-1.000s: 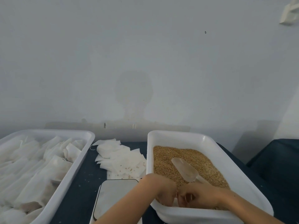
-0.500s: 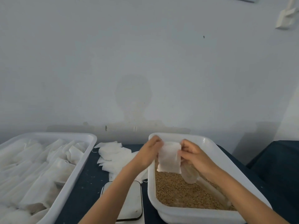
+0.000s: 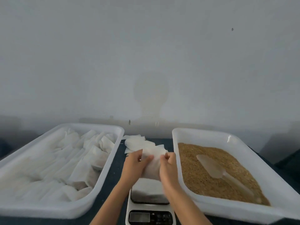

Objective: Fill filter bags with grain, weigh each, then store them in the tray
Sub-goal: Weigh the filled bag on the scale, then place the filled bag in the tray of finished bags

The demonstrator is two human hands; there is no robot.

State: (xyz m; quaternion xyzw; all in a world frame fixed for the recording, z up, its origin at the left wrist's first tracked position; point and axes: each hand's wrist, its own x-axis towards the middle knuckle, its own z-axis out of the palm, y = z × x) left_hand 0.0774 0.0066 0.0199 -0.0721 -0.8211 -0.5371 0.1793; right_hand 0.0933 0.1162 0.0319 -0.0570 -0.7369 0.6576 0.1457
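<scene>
Filter bag (image 3: 151,166) pinched between left hand (image 3: 134,165) and right hand (image 3: 168,168) fingertips.

No text, label, brand or number can be read anywhere. The only candidates sit on the front panel of the scale (image 3: 150,207) at six o'clock: a small grey display window at the panel's nine o'clock side, blank or too dim to show digits, and a row of small pale button markings toward its three o'clock side, too blurred to make out as letters or symbols
</scene>
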